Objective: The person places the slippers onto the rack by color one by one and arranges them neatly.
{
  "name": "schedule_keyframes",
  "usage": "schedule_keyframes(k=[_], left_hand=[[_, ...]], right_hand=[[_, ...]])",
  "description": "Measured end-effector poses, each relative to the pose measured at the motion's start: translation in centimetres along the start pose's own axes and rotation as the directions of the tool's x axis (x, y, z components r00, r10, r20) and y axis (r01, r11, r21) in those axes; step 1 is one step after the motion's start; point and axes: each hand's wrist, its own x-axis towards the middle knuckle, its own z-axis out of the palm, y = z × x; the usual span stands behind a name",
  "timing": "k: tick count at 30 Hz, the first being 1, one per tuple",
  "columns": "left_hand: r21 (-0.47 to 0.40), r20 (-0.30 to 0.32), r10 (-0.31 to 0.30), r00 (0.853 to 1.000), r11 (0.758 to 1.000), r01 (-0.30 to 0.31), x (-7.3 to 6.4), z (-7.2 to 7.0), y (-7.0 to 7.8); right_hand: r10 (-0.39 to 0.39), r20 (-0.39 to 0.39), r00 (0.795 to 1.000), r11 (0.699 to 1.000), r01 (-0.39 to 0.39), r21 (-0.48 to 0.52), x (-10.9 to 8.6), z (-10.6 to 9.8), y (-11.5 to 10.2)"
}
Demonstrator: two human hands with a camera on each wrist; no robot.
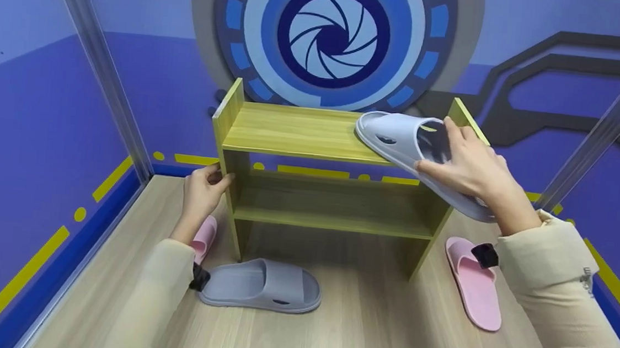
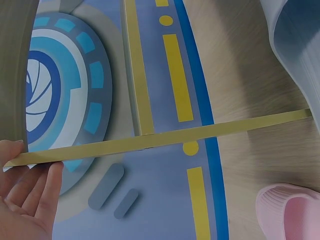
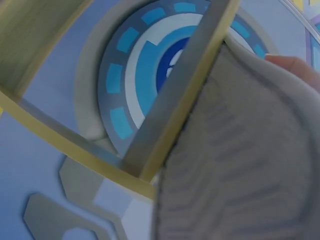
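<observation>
My right hand (image 1: 474,162) grips a grey slide slipper (image 1: 396,134) by its heel half, thumb on the near edge and fingers over the far edge. The slipper's toe lies over the right part of the top shelf of a yellow wooden shoe rack (image 1: 297,131), and its heel juts out past the front. In the right wrist view the slipper's ribbed sole (image 3: 235,160) fills the right side. My left hand (image 1: 203,190) pinches the rack's left side panel between thumb and fingers; the left wrist view shows the thumb and fingers on opposite faces of that panel (image 2: 100,148).
A second grey slipper (image 1: 284,285) lies on the wooden floor before the rack, toe to the right. One pink slipper (image 1: 477,292) lies right of the rack; another pink slipper (image 1: 205,237) is partly hidden behind my left wrist. Blue patterned walls (image 1: 146,72) stand behind and at both sides.
</observation>
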Motion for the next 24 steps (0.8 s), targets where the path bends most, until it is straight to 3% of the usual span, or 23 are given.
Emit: schedule_keyframes(k=[3, 7, 16, 24], left_hand=[[-0.003, 0.002, -0.003, 1.0, 1.0, 0.003, 0.0, 0.0, 0.1], [-0.02, 0.003, -0.005, 1.0, 1.0, 0.005, 0.0, 0.1, 0.0], [-0.03, 0.009, -0.018, 1.0, 0.999, 0.018, 0.0, 0.0, 0.0], [-0.018, 0.001, 0.002, 1.0, 1.0, -0.002, 0.0, 0.0, 0.0]], right_hand=[[-0.016, 0.044, 0.999, 1.0, 0.015, 0.017, 0.0, -0.4, 0.1], [-0.026, 0.03, 0.999, 1.0, 0.025, 0.013, 0.0, -0.3, -0.2], [0.027, -0.136, 0.99, 0.997, -0.037, -0.071, 1.1, 1.1, -2.4], [0.087, -0.202, 0.975, 0.991, -0.105, -0.082, 2.7, 2.2, -3.9]])
